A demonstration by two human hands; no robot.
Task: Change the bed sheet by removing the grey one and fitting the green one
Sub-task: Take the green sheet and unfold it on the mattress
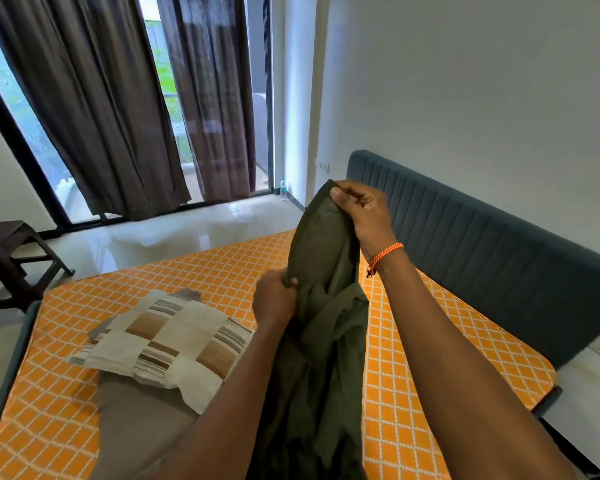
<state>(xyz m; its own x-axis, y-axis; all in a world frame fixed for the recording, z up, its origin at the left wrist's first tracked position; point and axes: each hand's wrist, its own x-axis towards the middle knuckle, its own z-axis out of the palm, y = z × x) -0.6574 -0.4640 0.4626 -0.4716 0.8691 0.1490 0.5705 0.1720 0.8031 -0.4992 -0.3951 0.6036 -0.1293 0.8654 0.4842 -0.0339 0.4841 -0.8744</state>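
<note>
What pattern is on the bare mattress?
Orange with a white diamond lattice, on the mattress; the head view shows it.

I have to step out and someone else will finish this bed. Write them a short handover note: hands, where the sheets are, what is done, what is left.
Right hand pinches the top edge of the green sheet, raised above the bed. Left hand grips the same sheet lower down; the rest hangs bunched between the arms.
Mattress is bare, showing its orange lattice cover.
Grey sheet is off and lies crumpled on the near left of the mattress, with the patchwork pillow on it.
Done: grey sheet removed.
Left: clear the pillow and grey sheet, then open out, spread and fit the green sheet.
</note>
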